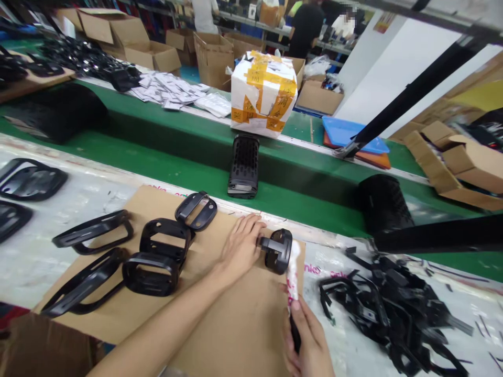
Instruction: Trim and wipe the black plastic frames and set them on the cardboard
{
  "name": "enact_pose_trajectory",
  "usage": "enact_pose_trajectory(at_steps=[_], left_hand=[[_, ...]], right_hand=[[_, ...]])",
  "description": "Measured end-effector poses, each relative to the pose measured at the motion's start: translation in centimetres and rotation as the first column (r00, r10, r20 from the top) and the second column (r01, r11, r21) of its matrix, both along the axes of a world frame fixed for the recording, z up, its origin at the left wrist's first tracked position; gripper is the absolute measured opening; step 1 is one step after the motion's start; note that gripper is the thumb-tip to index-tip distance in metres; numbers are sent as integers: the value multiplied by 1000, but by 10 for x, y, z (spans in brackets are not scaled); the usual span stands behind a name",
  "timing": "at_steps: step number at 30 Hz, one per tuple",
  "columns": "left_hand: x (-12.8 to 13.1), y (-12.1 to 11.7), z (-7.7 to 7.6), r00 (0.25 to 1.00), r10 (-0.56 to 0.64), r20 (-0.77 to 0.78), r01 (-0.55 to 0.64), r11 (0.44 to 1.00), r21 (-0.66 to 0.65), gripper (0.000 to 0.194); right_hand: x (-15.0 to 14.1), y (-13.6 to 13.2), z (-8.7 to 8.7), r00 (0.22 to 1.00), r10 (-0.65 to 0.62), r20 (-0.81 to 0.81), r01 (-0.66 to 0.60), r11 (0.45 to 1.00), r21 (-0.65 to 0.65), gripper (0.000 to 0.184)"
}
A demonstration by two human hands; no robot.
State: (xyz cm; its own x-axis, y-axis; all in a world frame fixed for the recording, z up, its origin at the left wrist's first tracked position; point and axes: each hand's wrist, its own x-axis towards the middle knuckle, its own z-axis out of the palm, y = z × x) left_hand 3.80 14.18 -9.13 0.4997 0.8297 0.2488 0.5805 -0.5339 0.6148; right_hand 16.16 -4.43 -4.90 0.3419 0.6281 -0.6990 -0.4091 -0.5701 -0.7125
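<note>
Five black moulded frames (92, 230) lie apart on a brown cardboard sheet (220, 335), which seems placed to give them a clean surface above the white plastic-covered bench (66, 246). Further left, two more frames (27, 179) rest directly on that bench.

The left hand (239, 248) comes in from the lower left and rests on the cardboard. Its fingers (249, 228) lie close together, with their tips against the stem of a sixth frame (280, 252), which stands on its rim near the sheet's right edge. This contact appears to steady the frame against pressure from the other side.

Below it, the right hand (310, 340) closes narrowly around a white-wrapped tool (293, 275) with a black handle (294, 332). The wrapped end touches the frame's right side, and the hand's fingers (301, 314) hide part of the grip.

Further right, a tangled heap of black frames and offcuts (393, 309) sits on the bench, well apart from the sheet, which keeps the loose pieces away from the laid-out frames. Beyond the hands, a black perforated housing (243, 165) stands on a green conveyor (176, 178), below a carton wrapped in orange tape (261, 91).
</note>
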Motion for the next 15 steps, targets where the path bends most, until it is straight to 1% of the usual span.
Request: enact_pose_trajectory(at_steps=[2,3,4,5,7,9,10,11,12,14,15], left_hand=[[0,0,1,1000,4,-5,-4,1000,2,44],[0,0,1,1000,6,-4,-6,1000,4,43],[0,0,1,1000,7,-3,-7,1000,7,42],[0,1,1,1000,6,0,-6,1000,10,42],[0,1,1,1000,3,10,-3,1000,12,43],[0,1,1,1000,3,17,-3,1000,16,43],[0,1,0,1000,4,21,-5,1000,19,42],[0,1,0,1000,6,25,-7,1000,24,41],[0,1,-1,1000,8,30,-8,1000,29,40],[0,1,-2,999,8,41,-10,999,37,39],[0,1,-2,999,10,45,-11,999,37,40]], right_hand=[[-3,0,5,991,-120,52,113,985,129,77],[-7,0,5,982,-174,71,157,967,202,76],[-10,1,3,976,-200,85,174,955,241,76],[-13,1,0,979,-185,91,160,959,233,77],[-15,3,-9,997,-50,65,42,993,113,80],[-13,2,-13,996,86,-5,-86,996,-3,81],[-10,1,-13,994,102,-27,-103,995,-13,80],[-8,0,-12,997,78,-29,-77,997,9,78],[-7,-1,-11,1000,26,-16,-25,998,53,75],[-7,-3,-10,996,-87,-2,85,980,178,69],[-8,-3,-11,994,-104,-15,105,972,211,68]])
